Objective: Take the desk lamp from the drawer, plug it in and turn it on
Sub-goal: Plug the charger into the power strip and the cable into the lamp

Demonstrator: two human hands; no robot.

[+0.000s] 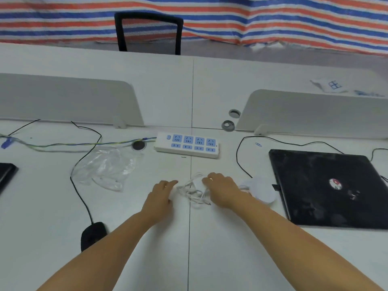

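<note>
The white desk lamp [262, 191] lies on the white desk, its round base showing just right of my right hand. Its white cable [194, 193] lies in a loose tangle between my two hands. My right hand [222, 189] rests over a small white plug adapter at the cable's far end, fingers curled on it. My left hand [161, 192] lies on the desk at the cable's left side, fingertips touching it; whether it grips the cable is unclear. A white power strip [186, 144] with blue sockets lies farther back, none of its sockets in use.
A closed black laptop [329, 187] lies at the right. A crumpled clear plastic bag [107, 166] sits at the left, with a black mouse [93, 234] and its cord nearer me. Grey dividers stand behind, and a black chair [148, 33] beyond the desk.
</note>
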